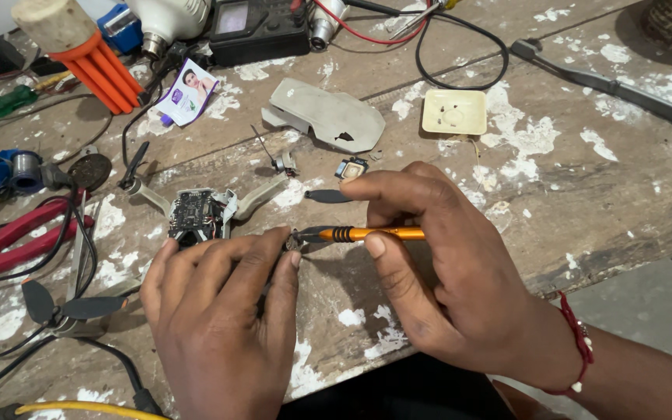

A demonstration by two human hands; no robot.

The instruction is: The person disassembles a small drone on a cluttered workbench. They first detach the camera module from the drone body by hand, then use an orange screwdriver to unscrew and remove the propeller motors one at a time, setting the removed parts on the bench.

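At frame centre the right hand grips an orange screwdriver, its long axis level, tip pointing left to a small part pinched by the left hand.

Soft, even daylight fills the view, bright enough to show the grain and white paint flecks of the worktop clearly. The hands cast only faint, diffuse shadows beneath them, darkest under the right hand, and there is a little glare on the white bulb at the top. Focus is sharp in the middle, with slight stretching towards the edges.
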